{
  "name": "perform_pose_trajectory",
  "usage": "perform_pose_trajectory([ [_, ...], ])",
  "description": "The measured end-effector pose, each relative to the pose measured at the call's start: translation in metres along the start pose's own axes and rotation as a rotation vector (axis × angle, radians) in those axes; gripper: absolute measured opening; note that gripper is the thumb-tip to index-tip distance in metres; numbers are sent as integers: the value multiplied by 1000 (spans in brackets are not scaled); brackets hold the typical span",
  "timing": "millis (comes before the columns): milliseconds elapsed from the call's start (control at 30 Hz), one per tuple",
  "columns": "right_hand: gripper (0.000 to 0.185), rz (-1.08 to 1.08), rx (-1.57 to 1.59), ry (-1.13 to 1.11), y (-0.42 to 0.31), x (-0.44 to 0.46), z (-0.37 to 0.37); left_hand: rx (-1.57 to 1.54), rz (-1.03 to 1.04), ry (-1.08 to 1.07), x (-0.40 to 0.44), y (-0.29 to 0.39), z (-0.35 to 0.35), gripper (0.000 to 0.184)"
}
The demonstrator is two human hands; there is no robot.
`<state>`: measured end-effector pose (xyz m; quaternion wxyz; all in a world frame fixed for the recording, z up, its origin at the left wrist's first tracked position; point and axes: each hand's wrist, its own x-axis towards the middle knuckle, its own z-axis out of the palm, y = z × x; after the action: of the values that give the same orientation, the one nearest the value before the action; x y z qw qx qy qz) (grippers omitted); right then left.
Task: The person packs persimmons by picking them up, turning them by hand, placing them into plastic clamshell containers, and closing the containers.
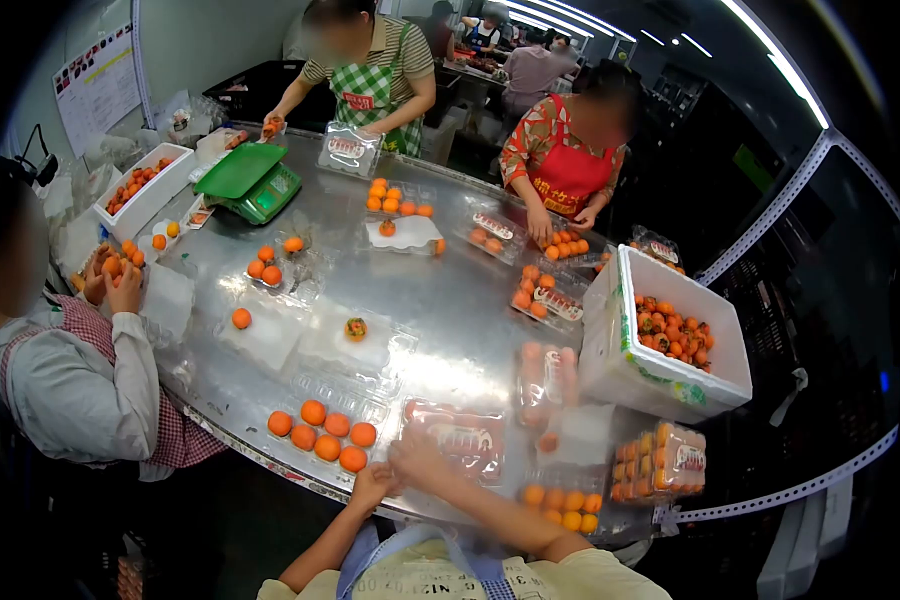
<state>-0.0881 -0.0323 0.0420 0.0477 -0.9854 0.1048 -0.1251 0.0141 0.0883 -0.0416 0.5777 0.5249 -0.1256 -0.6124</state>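
From my head-worn view, my left hand (pixel 373 485) is half-curled above the near edge of the metal table (pixel 450 370). My right hand (pixel 417 462), blurred, reaches across to the near left side of a closed plastic box (pixel 462 440) lying flat before me. I can't tell whether either grips anything. Left of them, orange fruits (pixel 327 447) sit in two rows in an open clear tray (pixel 378 411), probably spaced so they won't roll. The foam box (pixel 605 345)'s tall walls likely keep its loose heap together. The tabletop is shiny, cluttered; three co-workers stand around it under strip lights (pixel 773 50).
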Motion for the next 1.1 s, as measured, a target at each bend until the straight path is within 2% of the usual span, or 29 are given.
perform_pose_trajectory([
  [100, 21, -2, 18, 29, 0, -1, 9, 86, 14, -50, -4, 7, 0, 26],
  [400, 22, -4, 48, 60, -2, 0, -1, 42, 37, -20, 2, -7, -6, 31],
  [600, 24, 40, 96, -120, 6, -1, 9, 26, 33, 42, -2, -1, 1, 21],
  [767, 27, 25, 17, -155, 1, 2, -2, 56, 45, 74, 2, -9, -1, 27],
  [1000, 35, 16, 58, -172, 3, 4, -12, 64, 72, 64, 3, -11, 4, 24],
  [1100, 33, 23, 27, -187, 2, 6, -7, 57, 82, 77, 7, -18, 2, 23],
])
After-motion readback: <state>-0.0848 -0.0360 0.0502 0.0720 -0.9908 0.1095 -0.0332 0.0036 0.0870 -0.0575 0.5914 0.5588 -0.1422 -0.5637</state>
